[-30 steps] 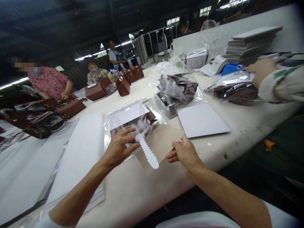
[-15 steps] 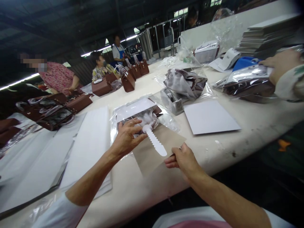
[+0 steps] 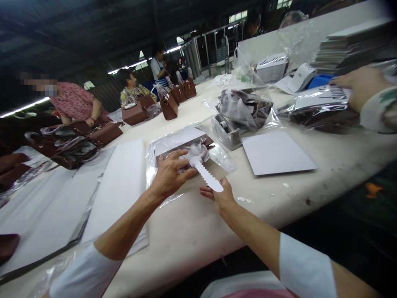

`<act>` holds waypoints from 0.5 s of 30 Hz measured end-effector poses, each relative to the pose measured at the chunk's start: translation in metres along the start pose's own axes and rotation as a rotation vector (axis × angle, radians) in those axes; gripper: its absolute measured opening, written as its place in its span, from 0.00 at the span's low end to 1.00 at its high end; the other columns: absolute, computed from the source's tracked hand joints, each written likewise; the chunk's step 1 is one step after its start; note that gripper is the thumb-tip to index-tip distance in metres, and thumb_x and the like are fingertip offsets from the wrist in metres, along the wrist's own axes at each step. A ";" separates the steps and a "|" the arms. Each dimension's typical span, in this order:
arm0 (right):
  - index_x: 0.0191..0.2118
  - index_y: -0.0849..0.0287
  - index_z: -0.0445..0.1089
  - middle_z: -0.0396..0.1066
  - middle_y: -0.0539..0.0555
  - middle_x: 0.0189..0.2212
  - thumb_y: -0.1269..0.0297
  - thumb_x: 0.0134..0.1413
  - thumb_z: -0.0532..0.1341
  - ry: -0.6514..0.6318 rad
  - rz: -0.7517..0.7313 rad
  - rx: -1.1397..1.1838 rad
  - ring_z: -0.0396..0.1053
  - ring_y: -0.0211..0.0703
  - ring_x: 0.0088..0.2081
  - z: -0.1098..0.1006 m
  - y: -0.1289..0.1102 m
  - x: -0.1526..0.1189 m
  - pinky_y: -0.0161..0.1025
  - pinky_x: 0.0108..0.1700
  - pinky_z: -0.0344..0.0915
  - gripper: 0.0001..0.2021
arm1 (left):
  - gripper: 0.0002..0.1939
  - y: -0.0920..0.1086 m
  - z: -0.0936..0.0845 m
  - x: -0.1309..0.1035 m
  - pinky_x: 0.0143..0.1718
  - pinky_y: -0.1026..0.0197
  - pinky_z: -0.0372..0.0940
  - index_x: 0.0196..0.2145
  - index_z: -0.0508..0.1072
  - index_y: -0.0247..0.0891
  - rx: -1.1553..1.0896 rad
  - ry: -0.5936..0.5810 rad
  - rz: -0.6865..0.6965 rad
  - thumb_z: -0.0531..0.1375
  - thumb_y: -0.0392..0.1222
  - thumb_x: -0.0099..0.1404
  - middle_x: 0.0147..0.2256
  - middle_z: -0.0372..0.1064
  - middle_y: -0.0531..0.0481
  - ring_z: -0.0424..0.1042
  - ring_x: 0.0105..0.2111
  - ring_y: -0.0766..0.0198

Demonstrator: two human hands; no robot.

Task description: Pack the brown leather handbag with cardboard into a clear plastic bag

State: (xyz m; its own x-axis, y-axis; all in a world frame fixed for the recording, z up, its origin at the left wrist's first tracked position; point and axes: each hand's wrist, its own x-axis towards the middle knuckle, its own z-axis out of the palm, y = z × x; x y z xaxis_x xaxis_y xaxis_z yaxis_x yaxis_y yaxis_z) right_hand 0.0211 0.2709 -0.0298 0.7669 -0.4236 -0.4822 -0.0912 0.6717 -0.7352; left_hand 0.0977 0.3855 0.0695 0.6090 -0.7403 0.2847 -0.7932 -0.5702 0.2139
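Observation:
My left hand [image 3: 169, 176] presses on a clear plastic bag [image 3: 186, 138] that holds a brown handbag and a white sheet. Its thumb and fingers pinch the round end of a white serrated plastic tool [image 3: 207, 177], which points toward me. My right hand [image 3: 220, 195] lies at the bag's near edge, just under the tool's tip, with its fingers pointing left. Whether it holds anything is hidden. No brown card is visible.
A grey tape dispenser [image 3: 228, 131] and a white card [image 3: 277, 154] lie to the right. A stack of white sheets [image 3: 124, 182] lies left. A co-worker's hand [image 3: 356, 85] rests on a bagged handbag [image 3: 319, 109]. Brown handbags [image 3: 105, 133] and other people are further left.
My right hand moved left and forward to the bag's edge. The brown card it held has gone out of sight. My left hand stayed on the bag with the tool.

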 end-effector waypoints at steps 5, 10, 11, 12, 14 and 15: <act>0.37 0.59 0.53 0.63 0.47 0.27 0.72 0.50 0.52 -0.024 -0.006 -0.002 0.68 0.35 0.22 -0.004 0.015 0.014 0.31 0.22 0.68 0.07 | 0.12 -0.002 -0.007 0.000 0.51 0.47 0.55 0.32 0.74 0.40 0.012 0.026 -0.040 0.55 0.48 0.61 0.53 0.58 0.45 0.59 0.52 0.55; 0.35 0.59 0.55 0.62 0.46 0.25 0.69 0.50 0.52 -0.053 -0.072 -0.047 0.66 0.32 0.22 0.002 0.029 0.030 0.29 0.24 0.66 0.05 | 0.08 -0.006 -0.004 -0.004 0.53 0.41 0.48 0.36 0.74 0.43 0.077 0.045 -0.050 0.57 0.45 0.60 0.55 0.55 0.44 0.55 0.54 0.52; 0.34 0.59 0.55 0.62 0.46 0.24 0.68 0.50 0.53 -0.055 -0.090 -0.074 0.65 0.32 0.22 0.005 0.032 0.033 0.28 0.23 0.65 0.05 | 0.09 -0.007 -0.003 -0.005 0.53 0.41 0.48 0.36 0.73 0.42 0.080 0.063 -0.054 0.56 0.44 0.61 0.55 0.54 0.44 0.54 0.55 0.52; 0.33 0.59 0.55 0.62 0.46 0.24 0.67 0.50 0.54 -0.053 -0.111 -0.102 0.64 0.32 0.22 0.009 0.035 0.036 0.27 0.22 0.63 0.05 | 0.09 -0.008 -0.003 -0.005 0.53 0.40 0.48 0.36 0.73 0.42 0.084 0.079 -0.057 0.56 0.44 0.61 0.56 0.52 0.43 0.53 0.55 0.51; 0.31 0.59 0.55 0.62 0.46 0.24 0.67 0.50 0.56 -0.055 -0.157 -0.155 0.63 0.32 0.24 0.017 0.039 0.041 0.26 0.21 0.61 0.06 | 0.09 -0.009 -0.003 -0.006 0.53 0.40 0.48 0.35 0.74 0.41 0.101 0.092 -0.051 0.56 0.44 0.61 0.57 0.50 0.42 0.52 0.55 0.50; 0.31 0.60 0.55 0.61 0.46 0.24 0.66 0.51 0.56 -0.063 -0.178 -0.175 0.63 0.32 0.24 0.022 0.041 0.044 0.26 0.21 0.61 0.06 | 0.08 -0.010 -0.003 -0.006 0.53 0.39 0.48 0.34 0.74 0.41 0.117 0.096 -0.044 0.56 0.44 0.61 0.57 0.49 0.43 0.52 0.55 0.50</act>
State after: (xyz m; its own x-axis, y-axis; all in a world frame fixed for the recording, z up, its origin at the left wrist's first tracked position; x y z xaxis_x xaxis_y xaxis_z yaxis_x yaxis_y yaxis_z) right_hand 0.0651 0.2931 -0.0709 0.8185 -0.4833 -0.3106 -0.0550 0.4723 -0.8797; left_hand 0.1016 0.3965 0.0681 0.6353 -0.6797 0.3666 -0.7566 -0.6430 0.1191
